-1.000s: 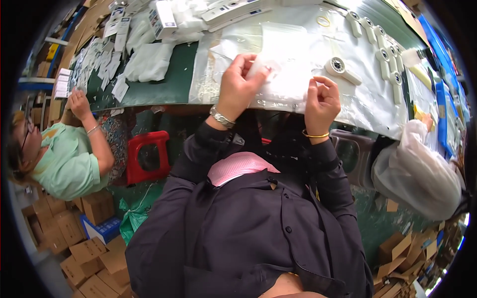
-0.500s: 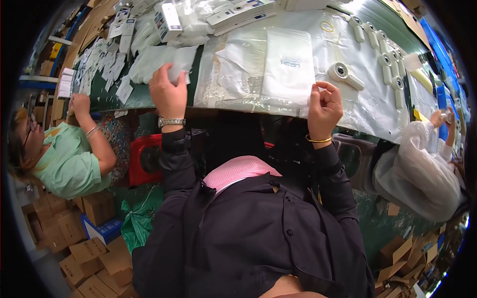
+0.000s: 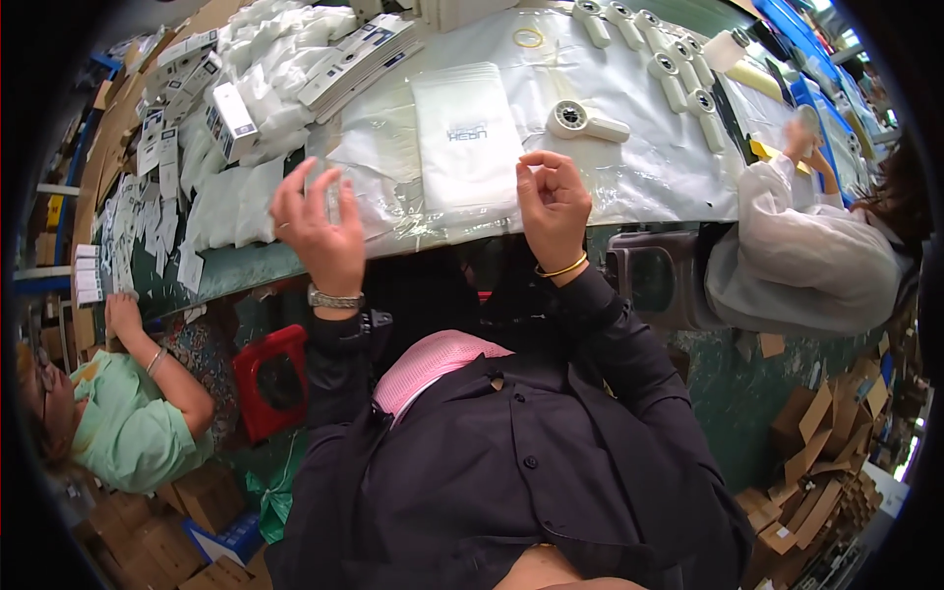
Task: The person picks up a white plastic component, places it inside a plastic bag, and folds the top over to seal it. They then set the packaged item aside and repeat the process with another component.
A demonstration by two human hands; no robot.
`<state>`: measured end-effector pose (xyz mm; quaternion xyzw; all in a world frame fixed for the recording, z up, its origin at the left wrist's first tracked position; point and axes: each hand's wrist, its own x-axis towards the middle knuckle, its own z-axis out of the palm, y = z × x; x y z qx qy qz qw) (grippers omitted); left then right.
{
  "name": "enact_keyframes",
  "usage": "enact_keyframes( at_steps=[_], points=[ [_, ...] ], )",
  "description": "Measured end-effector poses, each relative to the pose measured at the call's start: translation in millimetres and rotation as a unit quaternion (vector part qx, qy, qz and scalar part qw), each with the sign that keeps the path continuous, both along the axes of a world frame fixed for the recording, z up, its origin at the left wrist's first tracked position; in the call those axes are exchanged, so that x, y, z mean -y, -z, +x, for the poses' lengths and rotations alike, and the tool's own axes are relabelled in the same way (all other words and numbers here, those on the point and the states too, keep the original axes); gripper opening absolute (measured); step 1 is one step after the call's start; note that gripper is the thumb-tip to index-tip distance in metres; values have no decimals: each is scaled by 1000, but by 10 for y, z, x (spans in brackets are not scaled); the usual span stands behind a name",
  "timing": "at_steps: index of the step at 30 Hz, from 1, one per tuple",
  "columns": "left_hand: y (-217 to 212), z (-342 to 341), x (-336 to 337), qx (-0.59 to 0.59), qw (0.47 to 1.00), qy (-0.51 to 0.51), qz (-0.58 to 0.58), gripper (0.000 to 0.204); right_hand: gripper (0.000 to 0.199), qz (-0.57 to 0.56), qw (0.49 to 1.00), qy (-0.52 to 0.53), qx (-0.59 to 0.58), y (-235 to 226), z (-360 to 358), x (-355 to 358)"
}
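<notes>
Worker at a packing table, seen from across the shop floor. Nearest, the dark sleeves [image 3: 615, 329] rise to the table's near edge, elbows out, an arrangement that seems to keep both hands level with the work. The left hand [image 3: 324, 231] hangs over the near left part of the clear sheet [image 3: 669, 187], its fingers well apart; nothing can be made out between them. The right hand [image 3: 554, 206] stands at the right edge of the stack of white bags [image 3: 470, 172]; its thumb and forefinger curl toward one another, but whether they pinch a bag's edge I cannot tell. The stack lies flat between the hands, probably so that either may reach it. Left of the left hand, soft white packs [image 3: 236, 206] lie in a loose row, close by. Farther off on the right, one white handheld device [image 3: 590, 123] lies apart from its fellows, its round head toward the stack, perhaps for ready reach. Beyond to the left, flat printed cartons [image 3: 359, 67] are piled squarely, presumably to save room. Farthest, a yellow ring [image 3: 528, 38] lies left of the grouped white devices [image 3: 703, 120].
</notes>
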<state>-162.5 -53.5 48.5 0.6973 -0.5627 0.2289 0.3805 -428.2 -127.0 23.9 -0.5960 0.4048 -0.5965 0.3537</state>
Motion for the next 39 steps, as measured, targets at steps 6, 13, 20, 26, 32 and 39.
enact_keyframes(
  at_steps=[6, 13, 20, 26, 32, 39],
  points=[
    [136, -467, 34, 15, 990, 127, 55, 19, 26, -33, 989, 53, -136, -266, -249, 186],
    [127, -446, 69, -5, 988, 154, 23, 15, 75, 55, 849, 148, -504, -544, -469, 657],
    [156, -401, 55, -2, 984, 176, 24, 15, 78, 101, 815, 126, -557, -617, -431, 583],
    [36, -451, 30, -15, 973, 224, 62, 22, 61, -13, 857, 146, -495, -385, -555, 397],
    [-109, -574, 33, -9, 955, 269, 124, 27, 45, -52, 951, 49, -301, -581, -427, -105],
    [-61, -632, 114, 5, 954, 269, 132, 22, 48, -63, 968, -75, -230, -494, -190, -428]
  ],
)
